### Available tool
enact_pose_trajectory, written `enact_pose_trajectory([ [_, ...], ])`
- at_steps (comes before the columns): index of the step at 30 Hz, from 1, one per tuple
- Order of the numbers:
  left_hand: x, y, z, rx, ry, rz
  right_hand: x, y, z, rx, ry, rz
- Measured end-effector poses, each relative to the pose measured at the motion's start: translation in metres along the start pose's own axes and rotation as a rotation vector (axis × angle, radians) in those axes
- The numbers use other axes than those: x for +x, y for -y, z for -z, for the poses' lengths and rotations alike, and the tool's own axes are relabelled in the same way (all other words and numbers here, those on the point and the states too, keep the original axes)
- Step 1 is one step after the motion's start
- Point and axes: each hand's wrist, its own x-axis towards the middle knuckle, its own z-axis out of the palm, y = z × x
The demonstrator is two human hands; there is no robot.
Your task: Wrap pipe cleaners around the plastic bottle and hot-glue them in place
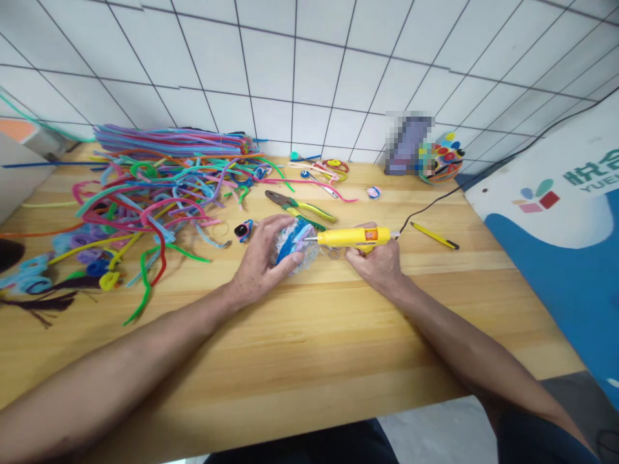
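My left hand [264, 258] is curled round a blue and lilac fuzzy pipe-cleaner piece [300, 237] with crinkled clear plastic about it. In my right hand [380, 263] is a yellow hot glue gun [341, 238], gripped below its body. Its thin metal nozzle points left and reaches the lilac part; whether it touches cannot be made out. Just behind the piece lie pliers [302, 207] with yellow-green handles. Metal scissor-like loops [333, 252] show under the glue gun. A small black and blue fuzzy ring [243, 230] rests left of my left hand.
Loose coloured pipe cleaners [159, 206] spread over the table's left side, before a stacked bundle [174, 140]. A yellow cutter knife [435, 236] lies at right. A black cord [435, 201] runs from the glue gun toward the wall. A pot of colourful pieces [442, 161] stands at back right.
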Motion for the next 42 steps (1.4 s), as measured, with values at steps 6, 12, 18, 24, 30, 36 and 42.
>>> enact_pose_trajectory([
  [6,-0.0005,0.0013,-0.0011,-0.012,-0.015,-0.009,-0.0018,0.0029,0.0013,0.024,0.033,-0.020],
  [12,-0.0004,0.0007,-0.0005,-0.003,-0.003,0.001,0.0012,-0.0026,0.0003,-0.001,0.003,0.007],
  [18,-0.0004,0.0008,-0.0006,-0.012,-0.011,-0.013,-0.0017,0.0031,0.0015,0.006,0.019,0.021],
  [24,0.0000,0.0004,-0.0013,-0.023,-0.029,-0.025,0.0010,0.0008,0.0023,-0.018,0.001,0.019],
  [30,-0.0005,0.0009,-0.0007,-0.003,-0.019,-0.017,-0.0018,0.0028,0.0004,0.004,0.007,0.016],
  [36,-0.0004,0.0010,-0.0007,0.001,-0.014,-0.018,-0.0004,0.0020,0.0011,0.003,0.012,0.011],
  [42,-0.0007,0.0015,-0.0009,-0.001,-0.013,-0.024,-0.0023,0.0042,0.0021,0.024,0.020,0.043],
])
